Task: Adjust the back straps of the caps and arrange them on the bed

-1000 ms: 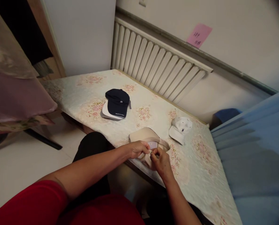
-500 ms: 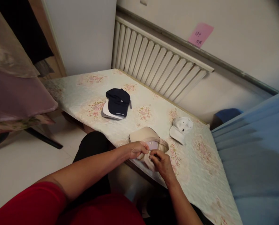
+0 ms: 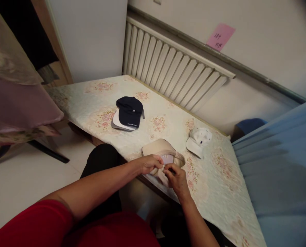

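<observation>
A beige cap lies upturned near the table's front edge, its brim to the left and its lavender lining showing. Both hands meet at its near side, over the back strap. My left hand is closed in a pinch on the cap's strap. Close beside it, my right hand pinches the same strap with bent fingers. The two sets of fingertips almost touch and hide the strap's fastening.
Farther left, a navy cap rests on a white one and a grey brim. A white cap sits to the right. The table has a floral cover. A radiator lines the wall; a blue curtain hangs at right.
My fingers have shifted very slightly at the strap of the beige cap. The caps and the arms stay practically in place.
</observation>
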Action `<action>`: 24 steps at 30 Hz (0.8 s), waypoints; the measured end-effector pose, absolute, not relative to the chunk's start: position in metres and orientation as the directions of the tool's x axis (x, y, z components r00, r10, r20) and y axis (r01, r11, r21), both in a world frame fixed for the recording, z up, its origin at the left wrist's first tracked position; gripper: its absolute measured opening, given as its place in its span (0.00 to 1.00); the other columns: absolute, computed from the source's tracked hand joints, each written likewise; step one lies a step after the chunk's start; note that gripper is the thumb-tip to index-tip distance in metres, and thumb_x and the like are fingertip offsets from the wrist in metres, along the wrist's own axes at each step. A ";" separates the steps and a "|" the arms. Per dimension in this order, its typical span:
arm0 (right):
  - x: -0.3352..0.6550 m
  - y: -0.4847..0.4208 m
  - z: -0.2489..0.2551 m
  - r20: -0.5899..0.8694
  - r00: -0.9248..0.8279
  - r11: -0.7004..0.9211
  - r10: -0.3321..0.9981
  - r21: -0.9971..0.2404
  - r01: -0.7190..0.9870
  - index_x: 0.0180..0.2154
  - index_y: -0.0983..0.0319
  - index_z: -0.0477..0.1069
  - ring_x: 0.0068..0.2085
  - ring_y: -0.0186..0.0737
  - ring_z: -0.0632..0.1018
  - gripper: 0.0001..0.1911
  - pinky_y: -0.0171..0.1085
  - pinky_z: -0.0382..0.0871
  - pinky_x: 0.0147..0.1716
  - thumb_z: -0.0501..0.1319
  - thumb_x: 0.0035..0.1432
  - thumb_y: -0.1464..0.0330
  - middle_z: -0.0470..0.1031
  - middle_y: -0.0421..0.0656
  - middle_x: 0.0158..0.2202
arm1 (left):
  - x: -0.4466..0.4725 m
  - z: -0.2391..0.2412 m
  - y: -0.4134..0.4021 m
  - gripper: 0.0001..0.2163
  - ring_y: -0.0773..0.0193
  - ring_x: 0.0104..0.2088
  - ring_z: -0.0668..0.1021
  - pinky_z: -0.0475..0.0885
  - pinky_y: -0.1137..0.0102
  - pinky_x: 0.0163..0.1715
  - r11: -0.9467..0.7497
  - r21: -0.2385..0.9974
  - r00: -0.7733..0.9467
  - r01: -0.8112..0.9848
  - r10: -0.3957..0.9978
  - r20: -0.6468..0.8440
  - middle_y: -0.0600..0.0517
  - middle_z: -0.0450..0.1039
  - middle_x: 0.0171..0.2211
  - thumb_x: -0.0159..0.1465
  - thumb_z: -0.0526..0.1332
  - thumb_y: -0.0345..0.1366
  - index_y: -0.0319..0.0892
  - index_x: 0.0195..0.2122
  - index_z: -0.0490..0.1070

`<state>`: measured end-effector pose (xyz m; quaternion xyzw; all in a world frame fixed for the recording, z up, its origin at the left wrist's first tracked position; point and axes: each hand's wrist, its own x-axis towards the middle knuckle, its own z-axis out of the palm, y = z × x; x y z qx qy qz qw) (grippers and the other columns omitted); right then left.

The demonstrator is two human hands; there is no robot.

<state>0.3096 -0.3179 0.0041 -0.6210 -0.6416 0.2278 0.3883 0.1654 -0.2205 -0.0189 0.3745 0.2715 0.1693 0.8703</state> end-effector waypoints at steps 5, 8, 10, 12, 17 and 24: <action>0.313 -0.322 0.007 0.160 0.036 0.104 0.986 -0.779 0.619 0.31 0.60 0.71 0.28 0.36 0.72 0.06 0.33 0.65 0.30 0.57 0.55 0.67 0.74 0.39 0.28 | 0.165 -0.022 -0.222 0.10 0.71 0.20 0.70 0.63 0.75 0.24 0.667 0.739 0.793 -0.093 0.499 -0.351 0.58 0.67 0.17 0.40 0.61 0.23 0.39 0.24 0.66; 0.315 -0.323 0.009 0.139 0.012 0.101 0.990 -0.777 0.621 0.33 0.59 0.71 0.30 0.36 0.74 0.07 0.34 0.66 0.32 0.55 0.57 0.67 0.75 0.40 0.30 | 0.164 -0.022 -0.222 0.10 0.71 0.20 0.70 0.63 0.76 0.23 0.668 0.739 0.792 -0.088 0.497 -0.355 0.58 0.67 0.17 0.40 0.61 0.23 0.38 0.24 0.66; 0.315 -0.322 0.010 0.135 0.010 0.100 0.991 -0.776 0.623 0.33 0.59 0.72 0.32 0.37 0.74 0.08 0.34 0.66 0.34 0.54 0.57 0.67 0.76 0.41 0.31 | 0.164 -0.022 -0.222 0.10 0.71 0.19 0.69 0.62 0.76 0.23 0.665 0.741 0.791 -0.087 0.498 -0.354 0.58 0.67 0.17 0.39 0.62 0.23 0.38 0.24 0.66; 0.315 -0.321 0.010 0.135 0.020 0.093 0.991 -0.775 0.625 0.31 0.59 0.71 0.32 0.37 0.74 0.08 0.34 0.66 0.34 0.54 0.56 0.67 0.76 0.41 0.31 | 0.164 -0.022 -0.222 0.10 0.71 0.19 0.69 0.62 0.76 0.23 0.662 0.744 0.791 -0.086 0.500 -0.353 0.58 0.67 0.17 0.39 0.62 0.23 0.38 0.24 0.66; 0.312 -0.317 0.005 0.127 0.079 0.051 0.989 -0.780 0.624 0.28 0.60 0.70 0.28 0.37 0.72 0.04 0.34 0.65 0.30 0.57 0.52 0.67 0.73 0.39 0.26 | 0.163 -0.022 -0.223 0.10 0.71 0.20 0.69 0.61 0.75 0.22 0.651 0.755 0.792 -0.074 0.499 -0.352 0.57 0.67 0.17 0.38 0.61 0.24 0.38 0.24 0.66; 0.311 -0.314 0.008 0.084 0.087 0.014 0.993 -0.789 0.614 0.27 0.60 0.70 0.26 0.36 0.71 0.05 0.34 0.65 0.28 0.58 0.51 0.66 0.72 0.38 0.23 | 0.161 -0.022 -0.223 0.09 0.71 0.21 0.68 0.61 0.75 0.23 0.639 0.766 0.798 -0.067 0.495 -0.343 0.57 0.66 0.18 0.39 0.61 0.25 0.38 0.24 0.67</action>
